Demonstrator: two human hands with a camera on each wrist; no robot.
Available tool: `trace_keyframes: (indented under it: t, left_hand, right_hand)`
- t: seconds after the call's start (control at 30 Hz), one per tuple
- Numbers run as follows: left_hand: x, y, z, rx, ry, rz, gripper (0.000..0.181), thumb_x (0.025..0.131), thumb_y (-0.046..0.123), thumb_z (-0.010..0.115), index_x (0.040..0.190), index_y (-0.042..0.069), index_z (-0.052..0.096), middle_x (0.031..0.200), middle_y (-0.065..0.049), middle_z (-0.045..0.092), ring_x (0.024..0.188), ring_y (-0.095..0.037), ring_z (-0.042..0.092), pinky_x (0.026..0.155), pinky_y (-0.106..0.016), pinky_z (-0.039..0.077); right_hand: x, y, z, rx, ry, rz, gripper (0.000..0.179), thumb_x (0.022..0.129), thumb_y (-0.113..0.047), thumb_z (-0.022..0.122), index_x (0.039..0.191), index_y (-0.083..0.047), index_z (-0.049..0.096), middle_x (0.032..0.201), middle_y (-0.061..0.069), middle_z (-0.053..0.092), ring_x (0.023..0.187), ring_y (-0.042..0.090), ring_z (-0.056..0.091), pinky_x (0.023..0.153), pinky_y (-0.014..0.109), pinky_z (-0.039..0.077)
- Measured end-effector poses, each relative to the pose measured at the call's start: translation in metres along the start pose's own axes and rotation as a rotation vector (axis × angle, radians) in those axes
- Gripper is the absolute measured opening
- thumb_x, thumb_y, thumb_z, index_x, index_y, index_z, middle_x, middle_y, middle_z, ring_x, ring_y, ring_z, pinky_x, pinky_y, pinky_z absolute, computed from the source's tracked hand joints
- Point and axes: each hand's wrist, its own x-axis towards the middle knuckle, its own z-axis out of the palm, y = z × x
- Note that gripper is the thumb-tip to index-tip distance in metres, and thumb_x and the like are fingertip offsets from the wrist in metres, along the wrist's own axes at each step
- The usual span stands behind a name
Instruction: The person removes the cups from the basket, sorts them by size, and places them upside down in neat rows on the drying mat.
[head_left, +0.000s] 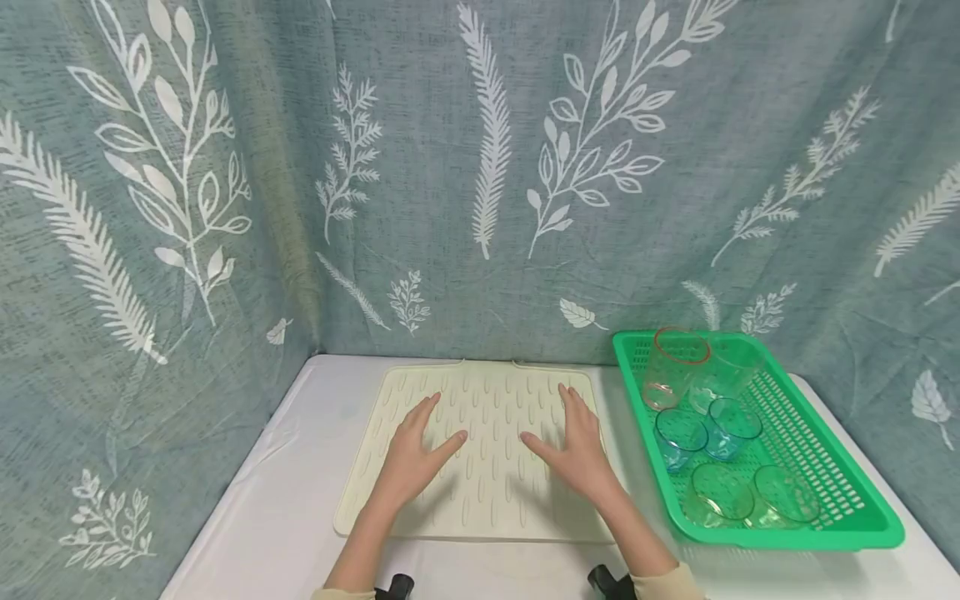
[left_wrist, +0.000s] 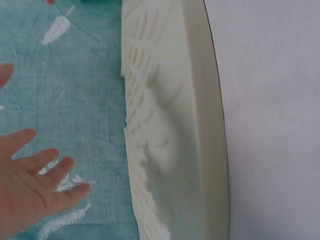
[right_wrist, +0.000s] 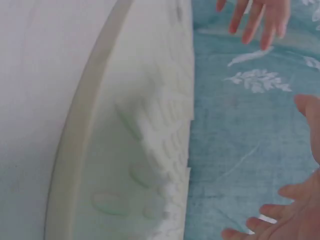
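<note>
Both hands hover over a cream drying mat [head_left: 487, 508] with raised oval ridges, lying flat on the white table. My left hand [head_left: 412, 462] is over the mat's left half, fingers extended and thumb spread, holding nothing. Over the right half, my right hand [head_left: 577, 450] mirrors it, palm turned inward and fingers straight. In the left wrist view the spread left fingers [left_wrist: 55, 175] show beside the mat [left_wrist: 170, 120]. The right wrist view has the right hand [right_wrist: 295, 215] at lower right, with the left hand [right_wrist: 265, 15] at the top.
A green plastic basket [head_left: 847, 533] stands to the right of the mat. Inside are a red-rimmed tall glass [head_left: 667, 375], a clear tall glass [head_left: 731, 371], two blue glasses [head_left: 678, 442] and two greenish glasses [head_left: 720, 500]. A patterned curtain [head_left: 435, 167] surrounds the table [head_left: 277, 500].
</note>
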Motion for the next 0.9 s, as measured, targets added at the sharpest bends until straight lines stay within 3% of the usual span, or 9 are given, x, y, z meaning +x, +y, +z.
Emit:
trace_keyframes:
  t: [0.2, 0.37, 0.57, 0.9]
  left_hand:
    - [-0.005, 0.005, 0.003, -0.28, 0.018, -0.025, 0.049, 0.093, 0.028, 0.069, 0.136, 0.011, 0.056, 0.138, -0.008, 0.054, 0.123, -0.027, 0.054, 0.105, -0.05, 0.04]
    - [-0.009, 0.011, 0.004, -0.443, 0.002, -0.049, 0.038, 0.096, 0.025, 0.065, 0.13, 0.01, 0.06, 0.131, -0.007, 0.06, 0.118, -0.023, 0.057, 0.105, -0.045, 0.041]
    - [-0.013, 0.015, 0.006, -0.538, -0.056, -0.106, 0.037, 0.096, 0.025, 0.063, 0.129, 0.009, 0.061, 0.128, -0.008, 0.062, 0.119, -0.021, 0.057, 0.105, -0.044, 0.04]
    - [-0.019, 0.016, 0.008, -0.631, -0.111, -0.184, 0.039, 0.096, 0.028, 0.063, 0.129, 0.008, 0.06, 0.126, -0.007, 0.062, 0.119, -0.021, 0.055, 0.104, -0.041, 0.043]
  right_hand:
    - [-0.005, -0.007, -0.016, 0.13, 0.008, 0.044, 0.084, 0.089, -0.037, 0.071, 0.152, -0.005, 0.026, 0.154, 0.02, 0.028, 0.141, 0.042, 0.025, 0.107, 0.062, 0.03]
    - [-0.01, -0.011, -0.029, 0.257, 0.012, 0.051, 0.075, 0.091, -0.023, 0.071, 0.151, -0.007, 0.03, 0.153, 0.019, 0.03, 0.138, 0.041, 0.03, 0.105, 0.059, 0.035]
    - [-0.019, -0.009, -0.054, 0.315, 0.007, 0.053, 0.068, 0.092, -0.02, 0.07, 0.149, -0.011, 0.035, 0.151, 0.012, 0.034, 0.135, 0.034, 0.035, 0.105, 0.053, 0.038]
    - [-0.04, 0.01, -0.101, 0.23, 0.055, 0.034, 0.061, 0.093, -0.025, 0.069, 0.146, -0.012, 0.041, 0.148, 0.011, 0.04, 0.134, 0.032, 0.039, 0.103, 0.05, 0.042]
